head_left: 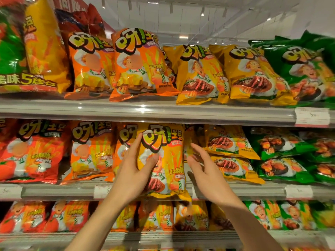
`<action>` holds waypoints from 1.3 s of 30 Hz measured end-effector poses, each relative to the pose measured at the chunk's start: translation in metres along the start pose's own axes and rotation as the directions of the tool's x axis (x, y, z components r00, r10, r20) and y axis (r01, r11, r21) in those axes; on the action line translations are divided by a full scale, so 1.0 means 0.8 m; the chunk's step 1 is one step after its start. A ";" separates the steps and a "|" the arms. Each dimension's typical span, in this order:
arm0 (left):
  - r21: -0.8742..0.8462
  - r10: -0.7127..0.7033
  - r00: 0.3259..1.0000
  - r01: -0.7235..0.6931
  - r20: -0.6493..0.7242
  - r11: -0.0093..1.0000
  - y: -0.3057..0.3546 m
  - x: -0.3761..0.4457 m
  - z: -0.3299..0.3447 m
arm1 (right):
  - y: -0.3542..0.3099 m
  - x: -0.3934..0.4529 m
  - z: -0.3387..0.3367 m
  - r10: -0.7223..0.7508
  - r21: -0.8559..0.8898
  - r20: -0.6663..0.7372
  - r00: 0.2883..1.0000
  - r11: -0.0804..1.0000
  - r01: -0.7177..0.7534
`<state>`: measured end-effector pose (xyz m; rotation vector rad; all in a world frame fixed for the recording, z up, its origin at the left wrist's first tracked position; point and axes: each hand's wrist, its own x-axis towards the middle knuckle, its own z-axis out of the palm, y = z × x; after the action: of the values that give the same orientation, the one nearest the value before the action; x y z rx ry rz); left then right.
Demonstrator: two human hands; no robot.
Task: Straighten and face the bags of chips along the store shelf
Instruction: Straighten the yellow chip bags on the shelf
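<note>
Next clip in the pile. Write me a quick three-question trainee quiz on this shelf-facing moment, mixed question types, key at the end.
1. True or false: the left hand is gripping the upright yellow bag on the middle shelf.
2. Is the right hand A) clamped on a green bag, B) open beside the yellow bag's right edge, or C) on a price tag?
3. Which colour are the bags at the far right of the top shelf?

Key
1. True: thumb on the front, fingers along its left edge.
2. B.
3. Green: the green bags.
</note>
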<state>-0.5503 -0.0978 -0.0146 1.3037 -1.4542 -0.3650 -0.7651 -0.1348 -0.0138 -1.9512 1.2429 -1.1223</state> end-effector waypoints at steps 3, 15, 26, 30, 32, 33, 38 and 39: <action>0.086 0.015 1.000 -0.015 -0.002 0.996 0.007 0.021 0.030 | -0.002 -0.012 -0.001 -0.022 -0.098 0.011 1.000 0.995 0.023; 0.191 0.063 0.990 -0.087 0.128 0.978 0.007 0.057 0.051 | 0.024 0.006 0.044 -0.105 -0.323 -0.061 0.993 0.943 0.080; 0.629 0.205 0.976 -0.117 -0.069 0.769 -0.080 0.029 -0.006 | 0.007 0.031 0.065 -0.032 -0.356 -0.083 0.996 0.934 0.000; 0.642 0.225 0.973 -0.147 -0.042 0.753 -0.095 0.028 -0.005 | 0.014 0.033 0.081 -0.072 -0.467 -0.226 0.972 0.883 -0.043; 0.641 0.217 0.975 -0.133 -0.053 0.756 -0.094 0.027 -0.004 | 0.019 0.034 0.086 -0.118 -0.565 -0.327 0.938 0.820 -0.094; 0.642 0.214 0.975 -0.128 -0.058 0.756 -0.094 0.027 -0.003 | 0.021 0.037 0.089 -0.134 -0.600 -0.358 0.924 0.791 -0.118; 0.648 0.218 0.974 -0.122 -0.069 0.751 -0.096 0.029 -0.004 | 0.026 0.047 0.108 -0.108 -0.668 -0.344 0.933 0.726 -0.162; 0.648 0.219 0.973 -0.123 -0.070 0.752 -0.096 0.029 -0.005 | 0.027 0.047 0.107 -0.100 -0.672 -0.326 0.940 0.724 -0.156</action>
<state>-0.5032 -0.1424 -0.0623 1.6691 -1.6252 0.3926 -0.6915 -0.1765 -0.0600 -2.2960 2.1248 -1.1019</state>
